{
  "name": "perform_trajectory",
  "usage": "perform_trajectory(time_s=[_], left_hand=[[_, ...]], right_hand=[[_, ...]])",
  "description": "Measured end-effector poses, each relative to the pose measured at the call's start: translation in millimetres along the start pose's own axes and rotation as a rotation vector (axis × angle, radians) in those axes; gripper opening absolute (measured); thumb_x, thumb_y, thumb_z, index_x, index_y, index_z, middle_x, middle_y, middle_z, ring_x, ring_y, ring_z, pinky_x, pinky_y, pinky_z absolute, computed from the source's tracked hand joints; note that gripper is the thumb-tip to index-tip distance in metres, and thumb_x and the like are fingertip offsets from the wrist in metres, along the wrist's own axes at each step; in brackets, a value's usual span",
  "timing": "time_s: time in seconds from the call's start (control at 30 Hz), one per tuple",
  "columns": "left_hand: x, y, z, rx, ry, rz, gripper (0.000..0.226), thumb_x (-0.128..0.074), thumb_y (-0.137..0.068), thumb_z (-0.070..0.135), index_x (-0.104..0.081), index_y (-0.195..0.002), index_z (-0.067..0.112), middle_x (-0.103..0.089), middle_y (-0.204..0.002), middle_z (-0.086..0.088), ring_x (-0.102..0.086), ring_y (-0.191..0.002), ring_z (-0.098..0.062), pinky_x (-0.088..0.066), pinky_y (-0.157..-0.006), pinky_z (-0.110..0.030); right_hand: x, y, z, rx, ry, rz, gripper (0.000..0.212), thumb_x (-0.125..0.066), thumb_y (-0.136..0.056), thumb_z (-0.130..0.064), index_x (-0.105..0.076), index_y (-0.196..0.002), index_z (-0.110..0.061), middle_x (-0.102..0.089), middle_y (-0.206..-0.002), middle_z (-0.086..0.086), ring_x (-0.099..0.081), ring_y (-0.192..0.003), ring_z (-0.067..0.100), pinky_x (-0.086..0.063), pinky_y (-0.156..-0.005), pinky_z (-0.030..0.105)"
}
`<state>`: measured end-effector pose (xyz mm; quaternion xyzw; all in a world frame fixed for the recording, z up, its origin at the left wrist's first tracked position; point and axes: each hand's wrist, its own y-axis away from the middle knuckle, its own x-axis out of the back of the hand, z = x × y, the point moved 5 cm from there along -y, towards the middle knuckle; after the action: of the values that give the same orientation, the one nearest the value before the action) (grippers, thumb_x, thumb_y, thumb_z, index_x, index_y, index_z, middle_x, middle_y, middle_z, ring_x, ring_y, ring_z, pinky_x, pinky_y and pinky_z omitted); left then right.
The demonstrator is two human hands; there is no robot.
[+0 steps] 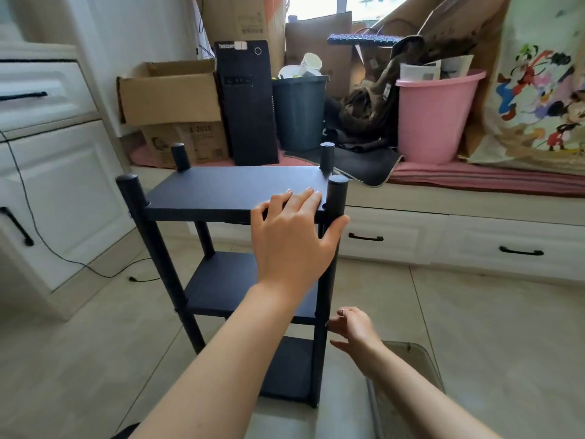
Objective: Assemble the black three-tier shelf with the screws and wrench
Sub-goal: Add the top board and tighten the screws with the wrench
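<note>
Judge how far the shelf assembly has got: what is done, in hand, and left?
Done: the black shelf stands upright, three boards on four posts. In hand: the left hand rests on the top board; the right hand reaches the near-right post by the middle board. Left: perhaps final tightening; no wrench visible.

Soft daylight, blown-out window [316, 4], fisheye edges

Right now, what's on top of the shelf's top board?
Only the left hand, resting flat on the top board near the right front post. No screws or wrench show there; whatever lies under the palm is hidden.
</note>
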<state>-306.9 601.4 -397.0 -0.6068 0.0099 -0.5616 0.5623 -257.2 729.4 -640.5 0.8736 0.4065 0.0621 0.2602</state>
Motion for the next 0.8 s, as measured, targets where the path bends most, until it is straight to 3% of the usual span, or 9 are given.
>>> perform_trajectory(time_s=[0.13, 0.33, 0.47, 0.63, 0.8], left_hand=[[10.6, 3.3, -19.0, 0.007, -0.011, -0.003, 0.061, -0.046, -0.091, 0.066, -0.069, -0.127, 0.023, -0.066, -0.135, 0.007, -0.054, -0.131, -0.019, -0.025, -0.105, -0.035], [31.0, 4.2, -44.6, 0.025, -0.013, 0.024, 0.061, -0.047, -0.091, 0.065, -0.070, -0.127, 0.021, -0.066, -0.134, 0.005, -0.054, -0.131, -0.020, -0.030, -0.108, -0.038], [52.0, -4.3, -73.6, 0.072, 0.009, 0.067, 0.061, -0.047, -0.092, 0.065, -0.068, -0.129, 0.021, -0.065, -0.135, 0.005, -0.052, -0.133, -0.020, -0.029, -0.112, -0.039], [82.9, -10.4, -117.3, 0.157, 0.038, 0.133, 0.060, -0.046, -0.092, 0.065, -0.066, -0.131, 0.025, -0.065, -0.135, 0.006, -0.051, -0.130, -0.017, -0.030, -0.112, -0.039], [116.8, 1.2, -153.9, 0.244, 0.021, 0.233, 0.059, -0.044, -0.094, 0.065, -0.068, -0.127, 0.022, -0.069, -0.127, 0.005, -0.055, -0.124, -0.020, -0.035, -0.107, -0.040]], right_hand=[[-26.3, -4.3, 0.5, -0.056, -0.105, -0.007, 0.019, -0.036, -0.104, -0.017, -0.054, -0.100, -0.013, -0.068, -0.064, 0.008, -0.063, -0.072, 0.025, -0.049, -0.070, 0.038], [-57.3, -4.7, -11.5, 0.005, 0.017, -0.024, 0.021, -0.030, -0.103, -0.015, -0.048, -0.111, -0.009, -0.065, -0.052, 0.011, -0.059, -0.047, 0.025, -0.050, -0.054, 0.032], [-78.4, 6.3, -38.7, 0.099, 0.142, -0.091, 0.023, -0.026, -0.103, -0.014, -0.045, -0.115, -0.008, -0.070, -0.067, 0.022, -0.067, -0.052, 0.032, -0.052, -0.048, 0.029], [-117.6, 29.9, -66.3, 0.181, 0.259, -0.149, 0.021, -0.025, -0.103, -0.011, -0.044, -0.110, -0.010, -0.068, -0.057, 0.016, -0.067, -0.047, 0.027, -0.051, -0.042, 0.025], [-152.5, 45.8, -85.5, 0.237, 0.405, -0.249, 0.023, -0.026, -0.103, -0.017, -0.048, -0.111, -0.011, -0.073, -0.068, 0.016, -0.072, -0.060, 0.026, -0.056, -0.053, 0.029]])
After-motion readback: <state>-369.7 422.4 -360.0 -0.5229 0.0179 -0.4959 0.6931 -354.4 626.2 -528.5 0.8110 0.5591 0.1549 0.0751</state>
